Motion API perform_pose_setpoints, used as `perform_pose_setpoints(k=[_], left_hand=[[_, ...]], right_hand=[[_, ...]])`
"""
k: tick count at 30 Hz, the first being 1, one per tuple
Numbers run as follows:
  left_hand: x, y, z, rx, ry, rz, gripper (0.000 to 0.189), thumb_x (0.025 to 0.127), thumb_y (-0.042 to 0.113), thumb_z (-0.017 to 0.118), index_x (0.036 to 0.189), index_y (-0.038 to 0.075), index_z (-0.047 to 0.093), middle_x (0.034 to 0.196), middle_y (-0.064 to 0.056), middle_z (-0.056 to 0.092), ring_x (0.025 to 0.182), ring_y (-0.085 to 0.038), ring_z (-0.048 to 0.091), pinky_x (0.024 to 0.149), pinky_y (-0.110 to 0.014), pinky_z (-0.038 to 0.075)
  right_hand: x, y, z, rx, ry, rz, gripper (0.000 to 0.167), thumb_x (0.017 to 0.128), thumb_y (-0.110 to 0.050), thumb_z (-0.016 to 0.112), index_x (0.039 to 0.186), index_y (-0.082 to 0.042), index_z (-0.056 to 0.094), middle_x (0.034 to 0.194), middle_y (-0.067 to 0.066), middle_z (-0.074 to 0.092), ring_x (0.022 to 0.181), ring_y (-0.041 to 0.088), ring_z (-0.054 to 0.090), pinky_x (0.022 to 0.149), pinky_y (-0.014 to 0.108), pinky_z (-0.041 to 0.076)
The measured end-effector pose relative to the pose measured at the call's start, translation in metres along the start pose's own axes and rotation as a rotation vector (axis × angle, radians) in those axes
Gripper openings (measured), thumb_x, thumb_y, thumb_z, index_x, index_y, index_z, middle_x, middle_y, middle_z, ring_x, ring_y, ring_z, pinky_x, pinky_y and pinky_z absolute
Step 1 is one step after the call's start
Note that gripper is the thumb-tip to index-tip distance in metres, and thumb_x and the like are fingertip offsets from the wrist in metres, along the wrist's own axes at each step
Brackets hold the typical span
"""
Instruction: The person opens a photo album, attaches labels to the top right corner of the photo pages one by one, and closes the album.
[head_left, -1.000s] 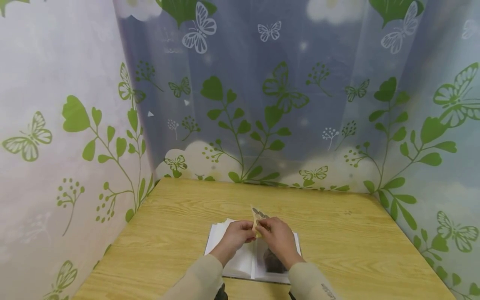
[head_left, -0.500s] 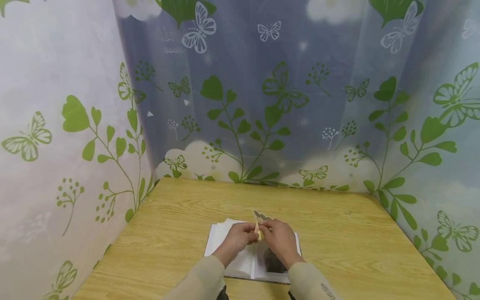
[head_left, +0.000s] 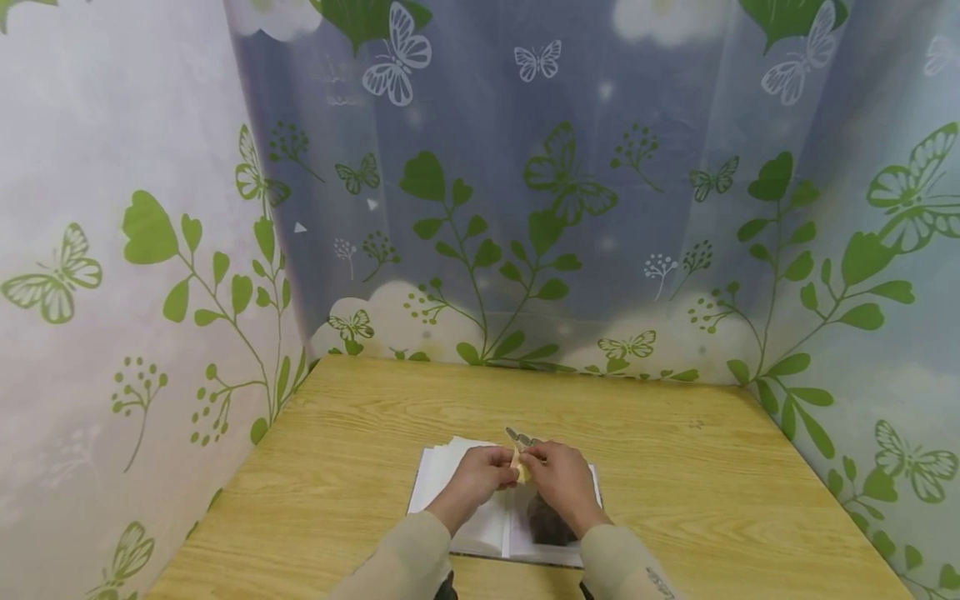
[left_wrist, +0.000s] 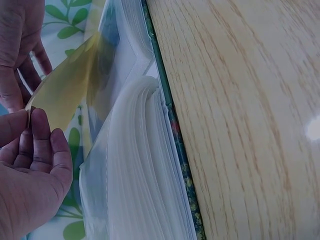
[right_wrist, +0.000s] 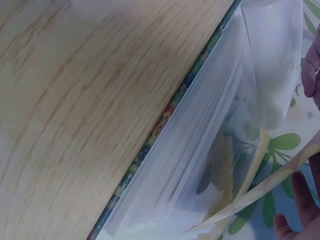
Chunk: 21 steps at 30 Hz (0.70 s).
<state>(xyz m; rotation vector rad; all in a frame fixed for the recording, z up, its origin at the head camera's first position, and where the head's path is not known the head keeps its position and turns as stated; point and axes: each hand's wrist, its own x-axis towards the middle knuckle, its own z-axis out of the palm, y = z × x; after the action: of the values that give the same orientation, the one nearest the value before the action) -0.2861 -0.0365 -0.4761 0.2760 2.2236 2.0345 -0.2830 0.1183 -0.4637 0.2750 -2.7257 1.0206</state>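
Note:
Over an open album (head_left: 472, 529) with clear plastic pages (left_wrist: 145, 170), my two hands meet at a thin yellowish sheet (left_wrist: 65, 92). Dark oval prints show along its far edge in the head view. My left hand (head_left: 472, 479) pinches the sheet's edge between thumb and fingers. On the other side, my right hand (head_left: 558, 483) pinches the sheet too, its fingertips close to the left ones. In the right wrist view the sheet (right_wrist: 260, 192) appears edge-on as a curled strip, and my right hand (right_wrist: 305, 205) is partly cut off.
A wood-grain table (head_left: 360, 417) bears the album. The right page shows a dark rounded picture (head_left: 550, 523). The album's cover edge (right_wrist: 160, 125) is dark green and patterned. Printed curtains (head_left: 487, 250) with leaves and butterflies stand behind and at both sides.
The sheet's printed far edge has dipped lower and tilted flatter between the hands. Both hands have shifted slightly toward the body and still grip it. The album has stayed in place.

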Motion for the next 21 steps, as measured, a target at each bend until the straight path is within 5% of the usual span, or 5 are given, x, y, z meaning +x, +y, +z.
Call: perform_pose_setpoints(k=[8, 15, 21], left_hand=[[-0.0019, 0.0034, 0.0021, -0.016, -0.009, -0.002, 0.019, 0.088, -0.01, 0.062, 0.105, -0.015, 0.067, 0.09, -0.017, 0.071, 0.069, -0.01, 0.062, 0.068, -0.028, 0.057], [-0.0005, 0.0038, 0.0052, 0.071, 0.064, -0.035, 0.01, 0.087, -0.004, 0.066, 0.095, -0.009, 0.068, 0.073, -0.002, 0.064, 0.063, -0.011, 0.061, 0.06, -0.027, 0.053], [0.0016, 0.0051, 0.006, 0.068, 0.102, -0.086, 0.009, 0.086, -0.004, 0.066, 0.095, -0.007, 0.069, 0.07, -0.003, 0.065, 0.061, -0.011, 0.06, 0.055, -0.022, 0.048]], right_hand=[[0.0006, 0.0025, -0.0015, 0.022, 0.015, 0.07, 0.015, 0.095, -0.025, 0.066, 0.091, -0.015, 0.076, 0.077, -0.005, 0.066, 0.062, 0.012, 0.051, 0.054, 0.03, 0.042], [0.0033, 0.005, -0.0036, 0.061, 0.038, 0.076, 0.014, 0.094, -0.022, 0.066, 0.089, -0.013, 0.076, 0.079, -0.004, 0.069, 0.065, 0.013, 0.052, 0.059, 0.031, 0.042], [0.0051, 0.0082, -0.0054, 0.122, 0.092, 0.122, 0.017, 0.096, -0.021, 0.065, 0.09, -0.009, 0.076, 0.08, 0.0, 0.069, 0.067, 0.014, 0.051, 0.06, 0.03, 0.041]])
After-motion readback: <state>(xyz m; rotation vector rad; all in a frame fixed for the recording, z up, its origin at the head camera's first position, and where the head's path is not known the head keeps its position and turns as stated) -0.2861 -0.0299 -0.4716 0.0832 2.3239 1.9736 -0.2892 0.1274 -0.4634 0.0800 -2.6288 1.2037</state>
